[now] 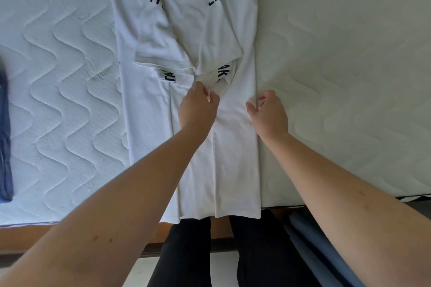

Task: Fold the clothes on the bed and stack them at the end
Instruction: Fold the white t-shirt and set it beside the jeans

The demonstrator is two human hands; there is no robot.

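While the white T-shirt lies lengthwise on the bed, sides folded in, its middle fabric is pinched by the left hand; its 3 o'clock edge is gripped by the right hand, fingers curled.

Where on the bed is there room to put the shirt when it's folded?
Bare mattress lies right of the white T-shirt, out to the bed's edge. Another bare strip runs between the shirt and the blue garment at the far left. The middle is crowded: the shirt, the left hand and right hand.
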